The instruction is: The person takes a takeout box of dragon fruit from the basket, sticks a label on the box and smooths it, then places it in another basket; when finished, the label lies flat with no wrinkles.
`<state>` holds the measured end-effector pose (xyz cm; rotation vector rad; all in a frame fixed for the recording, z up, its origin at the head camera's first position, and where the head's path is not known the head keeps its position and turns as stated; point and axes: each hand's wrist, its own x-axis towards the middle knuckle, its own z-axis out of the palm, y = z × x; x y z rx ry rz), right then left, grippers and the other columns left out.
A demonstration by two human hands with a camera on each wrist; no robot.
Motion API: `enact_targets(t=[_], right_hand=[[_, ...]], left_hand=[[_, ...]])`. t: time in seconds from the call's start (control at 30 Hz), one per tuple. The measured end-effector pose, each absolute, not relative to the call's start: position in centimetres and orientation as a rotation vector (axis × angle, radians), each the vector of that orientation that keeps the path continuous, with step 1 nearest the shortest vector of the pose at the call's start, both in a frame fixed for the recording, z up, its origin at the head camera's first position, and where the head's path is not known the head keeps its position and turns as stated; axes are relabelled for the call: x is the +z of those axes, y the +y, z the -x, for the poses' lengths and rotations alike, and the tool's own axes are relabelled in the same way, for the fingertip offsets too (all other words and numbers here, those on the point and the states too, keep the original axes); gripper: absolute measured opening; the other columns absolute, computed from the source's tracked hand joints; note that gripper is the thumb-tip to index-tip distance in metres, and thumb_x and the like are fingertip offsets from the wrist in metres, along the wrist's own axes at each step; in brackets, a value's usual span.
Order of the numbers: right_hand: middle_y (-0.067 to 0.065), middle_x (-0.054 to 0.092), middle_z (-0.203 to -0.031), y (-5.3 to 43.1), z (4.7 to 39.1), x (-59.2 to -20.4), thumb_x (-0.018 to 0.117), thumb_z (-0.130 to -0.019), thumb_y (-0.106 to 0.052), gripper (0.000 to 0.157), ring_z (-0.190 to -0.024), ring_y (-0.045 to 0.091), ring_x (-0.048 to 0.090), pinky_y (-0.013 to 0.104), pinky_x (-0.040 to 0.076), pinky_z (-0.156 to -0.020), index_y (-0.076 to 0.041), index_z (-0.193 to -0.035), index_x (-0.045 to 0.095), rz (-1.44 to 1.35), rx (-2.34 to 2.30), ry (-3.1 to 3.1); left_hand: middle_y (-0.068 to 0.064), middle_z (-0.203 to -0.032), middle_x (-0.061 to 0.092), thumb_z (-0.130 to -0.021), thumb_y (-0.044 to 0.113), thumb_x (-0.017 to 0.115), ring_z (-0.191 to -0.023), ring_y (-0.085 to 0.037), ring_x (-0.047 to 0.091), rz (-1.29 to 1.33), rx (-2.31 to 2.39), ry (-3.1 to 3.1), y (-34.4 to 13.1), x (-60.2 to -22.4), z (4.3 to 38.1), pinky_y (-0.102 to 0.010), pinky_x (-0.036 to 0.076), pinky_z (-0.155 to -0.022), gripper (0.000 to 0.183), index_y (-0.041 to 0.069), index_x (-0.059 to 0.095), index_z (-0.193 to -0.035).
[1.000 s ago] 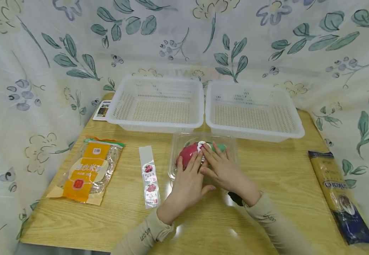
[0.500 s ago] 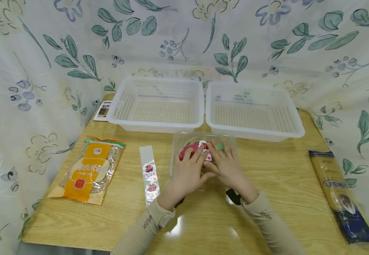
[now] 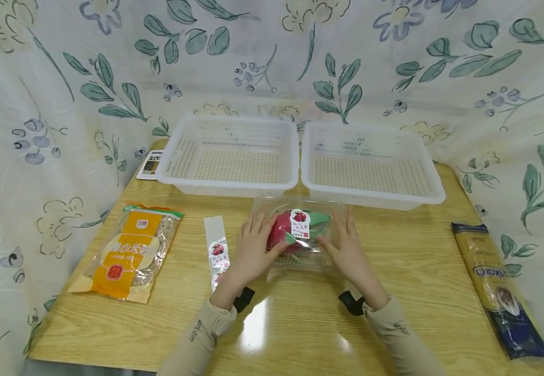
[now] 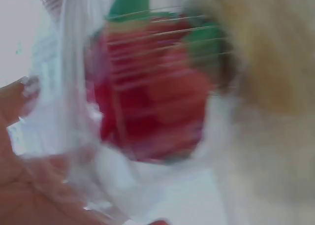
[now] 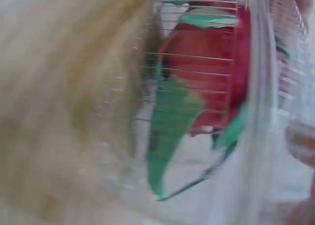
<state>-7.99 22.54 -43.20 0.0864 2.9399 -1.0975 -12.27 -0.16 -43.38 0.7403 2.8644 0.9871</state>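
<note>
A clear plastic clamshell box [image 3: 321, 261] stands near the middle of the wooden table. Inside is a red dragon fruit [image 3: 278, 230] with green scales, seen blurred through the ribbed wall in both wrist views. A white sticker [image 3: 300, 224] with a fruit picture lies flat on the lid. My left hand [image 3: 254, 250] holds the box's left side, thumb at the front. On the opposite side my right hand [image 3: 351, 253] grips it likewise, fingers along the wall. Left of the box lies a strip of similar stickers [image 3: 218, 250], its lower end partly hidden by my left wrist.
Two white perforated baskets [image 3: 234, 189] [image 3: 375, 197] stand side by side behind the box. A clear bag with an orange label [image 3: 131, 250] lies at left, a yellow and dark blue packet [image 3: 502, 287] at the right edge. A card [image 3: 151, 165] sits by the left basket.
Both hands have moved off the sticker on the lid and apart, down to the box's two sides. The sticker and fruit now show more fully.
</note>
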Motion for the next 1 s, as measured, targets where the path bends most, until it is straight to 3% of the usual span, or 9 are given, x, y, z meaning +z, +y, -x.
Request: enact_targets(t=[0.13, 0.4, 0.57, 0.67, 0.77, 0.83, 0.93, 1.0], right_hand=[[0.020, -0.010, -0.162, 23.5, 7.5, -43.9, 0.051, -0.099, -0.039, 0.084, -0.145, 0.051, 0.005, 0.067, 0.017, -0.112, -0.013, -0.156, -0.006, -0.150, -1.388, 2.788], [0.010, -0.011, -0.163, 24.0, 6.9, -45.5, 0.042, -0.104, -0.028, 0.073, -0.148, 0.047, -0.001, 0.065, 0.014, -0.115, -0.018, -0.156, -0.008, -0.208, -1.734, 2.549], [0.009, -0.014, -0.163, 23.8, 6.6, -45.4, 0.042, -0.104, -0.024, 0.072, -0.148, 0.046, -0.005, 0.067, 0.011, -0.115, -0.021, -0.157, -0.007, -0.276, -1.875, 2.454], [0.008, -0.015, -0.163, 23.8, 6.2, -44.8, 0.042, -0.104, -0.024, 0.073, -0.147, 0.049, 0.000, 0.067, 0.014, -0.114, -0.024, -0.156, -0.008, -0.277, -1.900, 2.416], [0.007, -0.016, -0.163, 23.7, 5.6, -43.8, 0.041, -0.104, -0.025, 0.073, -0.143, 0.053, 0.016, 0.069, 0.021, -0.111, -0.028, -0.156, -0.010, -0.266, -1.926, 2.371], [0.006, -0.018, -0.163, 23.5, 5.3, -43.0, 0.041, -0.104, -0.023, 0.073, -0.141, 0.053, 0.022, 0.065, 0.033, -0.107, -0.030, -0.155, -0.011, -0.259, -1.987, 2.306], [0.004, -0.022, -0.162, 23.1, 4.9, -41.9, 0.041, -0.104, -0.021, 0.074, -0.133, 0.051, 0.036, 0.049, 0.053, -0.092, -0.034, -0.154, -0.013, -0.250, -2.092, 2.191], [0.004, -0.024, -0.161, 22.9, 4.7, -41.2, 0.040, -0.104, -0.020, 0.075, -0.128, 0.040, 0.043, 0.037, 0.058, -0.083, -0.035, -0.154, -0.014, -0.211, -2.141, 2.147]], left_hand=[[-0.010, -0.165, 0.007, -0.093, 0.039, 0.062, -0.149, -0.043, 0.007, -0.705, 1.247, 2.706, -1.6, -44.4, 12.7, -0.071, 0.012, -0.113, 0.077, 0.007, 0.027, -0.153], [-0.009, -0.165, -0.002, -0.092, 0.037, 0.064, -0.148, -0.045, 0.010, -0.455, 1.566, 2.371, -2.4, -45.2, 12.7, -0.066, 0.016, -0.113, 0.094, 0.021, -0.001, -0.157], [-0.011, -0.164, -0.001, -0.090, 0.034, 0.067, -0.149, -0.042, 0.008, -0.387, 1.659, 2.285, -1.8, -44.8, 12.6, -0.060, 0.014, -0.117, 0.098, 0.017, -0.002, -0.157], [-0.011, -0.164, 0.001, -0.088, 0.030, 0.068, -0.149, -0.041, 0.007, -0.379, 1.692, 2.274, -1.7, -44.4, 12.4, -0.062, 0.013, -0.116, 0.097, 0.017, 0.001, -0.157], [-0.011, -0.164, 0.001, -0.087, 0.027, 0.068, -0.149, -0.041, 0.006, -0.390, 1.732, 2.251, -2.0, -43.8, 12.0, -0.064, 0.013, -0.116, 0.097, 0.019, 0.002, -0.158], [-0.011, -0.164, 0.003, -0.087, 0.027, 0.069, -0.149, -0.041, 0.007, -0.396, 1.749, 2.255, -2.2, -43.2, 11.6, -0.064, 0.014, -0.115, 0.097, 0.021, 0.002, -0.158], [-0.010, -0.164, 0.007, -0.086, 0.025, 0.070, -0.149, -0.040, 0.012, -0.413, 1.788, 2.267, -2.6, -41.9, 11.1, -0.063, 0.017, -0.115, 0.097, 0.022, 0.005, -0.158], [-0.011, -0.164, 0.009, -0.086, 0.024, 0.070, -0.149, -0.038, 0.013, -0.435, 1.819, 2.277, -2.9, -41.2, 10.9, -0.061, 0.017, -0.116, 0.095, 0.020, 0.007, -0.158]])
